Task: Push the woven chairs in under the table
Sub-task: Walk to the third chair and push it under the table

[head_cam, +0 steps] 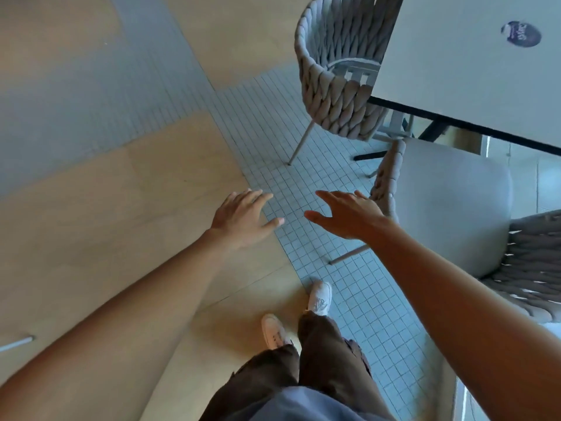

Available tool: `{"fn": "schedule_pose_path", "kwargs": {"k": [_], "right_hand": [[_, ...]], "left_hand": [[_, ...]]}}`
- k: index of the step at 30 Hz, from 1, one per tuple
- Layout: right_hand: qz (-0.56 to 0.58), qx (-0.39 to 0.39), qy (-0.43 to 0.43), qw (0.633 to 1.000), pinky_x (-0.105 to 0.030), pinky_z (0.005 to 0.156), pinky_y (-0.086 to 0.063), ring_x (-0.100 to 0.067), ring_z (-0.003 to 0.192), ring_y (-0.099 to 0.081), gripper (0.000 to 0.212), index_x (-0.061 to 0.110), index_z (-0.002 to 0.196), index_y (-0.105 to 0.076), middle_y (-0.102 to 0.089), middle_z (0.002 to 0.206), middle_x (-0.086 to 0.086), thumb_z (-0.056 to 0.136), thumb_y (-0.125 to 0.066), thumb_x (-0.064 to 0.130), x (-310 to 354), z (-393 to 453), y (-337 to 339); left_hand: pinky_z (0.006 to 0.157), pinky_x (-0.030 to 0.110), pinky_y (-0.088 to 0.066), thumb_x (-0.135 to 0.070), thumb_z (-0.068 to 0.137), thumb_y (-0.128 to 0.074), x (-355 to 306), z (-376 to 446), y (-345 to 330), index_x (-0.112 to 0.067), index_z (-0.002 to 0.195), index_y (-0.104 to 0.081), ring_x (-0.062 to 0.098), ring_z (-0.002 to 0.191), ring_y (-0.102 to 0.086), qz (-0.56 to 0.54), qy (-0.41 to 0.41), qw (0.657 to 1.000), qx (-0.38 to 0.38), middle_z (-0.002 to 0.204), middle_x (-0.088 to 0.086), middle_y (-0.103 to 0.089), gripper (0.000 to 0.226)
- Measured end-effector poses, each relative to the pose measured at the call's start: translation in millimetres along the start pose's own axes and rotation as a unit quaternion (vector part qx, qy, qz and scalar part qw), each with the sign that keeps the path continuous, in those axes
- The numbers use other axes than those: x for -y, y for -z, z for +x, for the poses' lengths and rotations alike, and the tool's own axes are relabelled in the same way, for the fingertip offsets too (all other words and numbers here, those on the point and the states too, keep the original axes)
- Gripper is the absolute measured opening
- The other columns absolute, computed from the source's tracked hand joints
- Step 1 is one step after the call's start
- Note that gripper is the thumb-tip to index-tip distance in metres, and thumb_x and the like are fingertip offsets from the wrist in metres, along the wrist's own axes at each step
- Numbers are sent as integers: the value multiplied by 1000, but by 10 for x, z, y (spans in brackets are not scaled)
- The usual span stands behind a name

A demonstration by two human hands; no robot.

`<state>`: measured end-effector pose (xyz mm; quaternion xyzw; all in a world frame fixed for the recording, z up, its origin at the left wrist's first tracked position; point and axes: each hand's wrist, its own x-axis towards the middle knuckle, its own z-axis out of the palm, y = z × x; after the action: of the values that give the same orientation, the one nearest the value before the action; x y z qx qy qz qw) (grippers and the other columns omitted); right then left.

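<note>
A pale table (461,74) fills the upper right. One woven grey chair (337,98) stands at the table's left side, its seat partly under the tabletop. A second woven chair (449,208) with a grey cushion stands out from the table's near edge, turned sideways. My right hand (346,215) hovers open just left of this chair's woven armrest, fingers spread; whether it touches the armrest is unclear. My left hand (246,217) is open over the floor, apart from both chairs, holding nothing.
The floor is wood planks on the left and small white tiles (303,183) under the chairs. My white shoes (318,299) stand at the tile edge. A dark round sticker (520,34) lies on the tabletop. Black table legs (431,132) show beneath.
</note>
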<state>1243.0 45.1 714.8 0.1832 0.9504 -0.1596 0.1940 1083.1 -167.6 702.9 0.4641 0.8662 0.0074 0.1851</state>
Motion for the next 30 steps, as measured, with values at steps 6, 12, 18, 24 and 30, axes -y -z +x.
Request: {"fn": "schedule_pose_path", "kwargs": {"k": [6, 12, 18, 24, 30], "right_hand": [[2, 7, 20, 1000, -57, 118, -23, -30, 143, -40, 87, 26, 158, -26, -39, 160, -6, 91, -26, 82, 49, 525, 278], [-2, 16, 35, 999, -56, 118, -23, -29, 144, -39, 88, 27, 158, -25, -38, 161, -5, 90, -26, 83, -130, 1274, 540], [-8, 24, 41, 999, -57, 119, -25, -27, 142, -43, 92, 27, 157, -27, -42, 158, -5, 87, -26, 86, -397, 1937, 967], [-20, 21, 32, 999, -57, 119, -27, -29, 143, -42, 90, 26, 157, -29, -44, 157, -5, 88, -30, 85, -579, 2409, 1396], [-35, 27, 13, 999, -56, 116, -33, -29, 142, -43, 86, 27, 156, -30, -42, 158, -7, 90, -28, 82, -626, 2877, 1711]], "left_hand": [[122, 45, -20, -79, 91, -32, 304, 295, 201, -26, 156, -31, 22, 151, -25, 1, 31, 999, -8, 162, 1, -33, 84], [119, 45, -25, -77, 92, -34, 550, 909, 462, -25, 156, -32, 24, 149, -28, 7, 49, 999, -6, 161, 1, -35, 82], [117, 43, -27, -77, 92, -35, 701, 1640, 846, -25, 154, -35, 23, 148, -31, 7, 59, 998, -16, 160, 2, -37, 81], [114, 42, -30, -77, 92, -36, 833, 2199, 1179, -25, 153, -37, 23, 144, -37, 4, 51, 998, -40, 157, 2, -41, 80], [115, 42, -30, -77, 92, -36, 1093, 2701, 1429, -24, 153, -38, 22, 143, -38, 4, 33, 998, -50, 157, 3, -42, 81]]}}
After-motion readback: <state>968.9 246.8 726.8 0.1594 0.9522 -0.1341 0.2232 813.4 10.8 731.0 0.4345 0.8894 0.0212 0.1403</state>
